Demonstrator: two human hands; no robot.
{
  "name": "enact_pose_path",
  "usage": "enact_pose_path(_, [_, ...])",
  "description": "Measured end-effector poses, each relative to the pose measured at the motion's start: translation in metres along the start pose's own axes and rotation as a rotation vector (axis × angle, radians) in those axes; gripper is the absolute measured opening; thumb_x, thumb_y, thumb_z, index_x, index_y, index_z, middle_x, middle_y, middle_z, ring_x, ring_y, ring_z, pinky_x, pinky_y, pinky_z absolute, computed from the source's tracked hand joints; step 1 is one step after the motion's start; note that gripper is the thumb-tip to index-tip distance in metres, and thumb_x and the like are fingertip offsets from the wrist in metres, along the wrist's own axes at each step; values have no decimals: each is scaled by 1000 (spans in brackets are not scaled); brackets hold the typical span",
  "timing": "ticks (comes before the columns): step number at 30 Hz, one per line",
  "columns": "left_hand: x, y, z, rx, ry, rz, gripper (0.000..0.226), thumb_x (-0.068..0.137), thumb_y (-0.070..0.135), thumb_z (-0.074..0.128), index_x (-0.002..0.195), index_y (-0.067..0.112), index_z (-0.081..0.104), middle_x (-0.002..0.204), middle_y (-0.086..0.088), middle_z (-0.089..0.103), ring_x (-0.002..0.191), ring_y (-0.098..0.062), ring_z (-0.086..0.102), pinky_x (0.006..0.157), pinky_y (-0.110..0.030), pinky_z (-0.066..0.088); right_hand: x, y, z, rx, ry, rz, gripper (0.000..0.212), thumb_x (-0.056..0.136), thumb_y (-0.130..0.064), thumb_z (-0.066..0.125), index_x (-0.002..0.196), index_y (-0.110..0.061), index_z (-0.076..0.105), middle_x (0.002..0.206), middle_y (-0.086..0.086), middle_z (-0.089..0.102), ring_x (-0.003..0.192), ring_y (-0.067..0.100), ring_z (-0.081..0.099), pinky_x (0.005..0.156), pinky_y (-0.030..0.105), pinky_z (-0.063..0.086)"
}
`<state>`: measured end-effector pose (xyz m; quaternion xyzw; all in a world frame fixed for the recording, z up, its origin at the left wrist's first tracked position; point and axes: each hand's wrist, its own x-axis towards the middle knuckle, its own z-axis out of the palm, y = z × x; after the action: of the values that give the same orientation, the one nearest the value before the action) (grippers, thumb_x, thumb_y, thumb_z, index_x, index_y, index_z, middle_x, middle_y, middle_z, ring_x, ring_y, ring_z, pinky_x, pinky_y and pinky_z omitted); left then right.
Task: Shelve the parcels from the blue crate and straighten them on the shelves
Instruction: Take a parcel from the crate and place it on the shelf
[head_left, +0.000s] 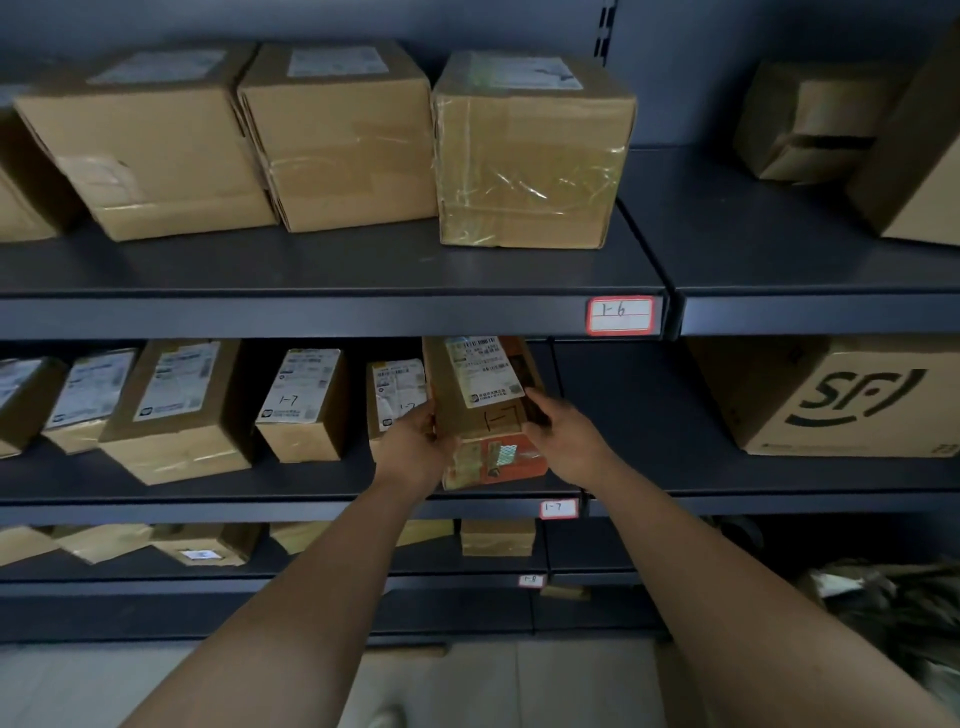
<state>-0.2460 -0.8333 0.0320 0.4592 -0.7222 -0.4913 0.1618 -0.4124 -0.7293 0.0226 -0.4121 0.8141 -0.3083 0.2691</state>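
A brown and orange parcel (485, 415) with a white label and "1-7" handwritten on it rests on the middle shelf (291, 483), at the right end of a row of labelled parcels. My left hand (413, 449) grips its left side and my right hand (563, 439) grips its right side. Its front end reaches the shelf's front edge. Right beside it on the left stands a small parcel (397, 395), partly hidden behind my left hand. The blue crate is out of view.
Three large cardboard boxes (332, 135) line the top shelf, tagged "1-6" (620, 315). A big printed box (836, 395) sits to the right on the middle level. Small parcels (202, 545) lie on the lower shelf. Crumpled packaging (893, 603) lies low right.
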Motion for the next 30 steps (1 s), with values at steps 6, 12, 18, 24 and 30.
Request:
enact_pose_path(6, [-8,10,-2,139,43,31,47,92,14,59,137,13,47,128,-4,59,113,-21,58,85,-21,43,-6,-9,5,-219,152,-143,45,95,-21,48,140,-22,43,141,6,40,125,27,43,102,36,42])
enact_pose_path(12, [-44,16,-30,323,99,154,50,94,26,56,141,12,43,140,-9,48,123,-23,50,99,-30,43,-41,-43,14,-358,149,-327,42,94,-21,51,135,-11,50,143,10,44,131,28,40,108,39,35])
enact_pose_path(18, [-95,22,-98,520,293,332,38,93,29,54,128,15,56,122,-4,61,109,-22,57,85,-34,51,-85,-120,19,-388,138,-538,43,93,-17,55,135,-9,50,138,14,49,129,30,44,109,41,35])
enact_pose_path(24, [-138,25,-195,626,512,349,41,91,34,56,129,17,57,127,-2,60,115,-25,55,92,-37,48,-108,-226,38,-435,141,-731,45,96,-26,52,139,-15,45,145,6,42,135,23,37,112,37,31])
enact_pose_path(30, [-167,12,-315,689,672,354,38,90,36,54,123,16,61,119,-2,64,109,-25,57,92,-42,48,-111,-342,85,-458,144,-877,48,98,-31,47,144,-20,37,150,1,35,140,15,28,115,27,20])
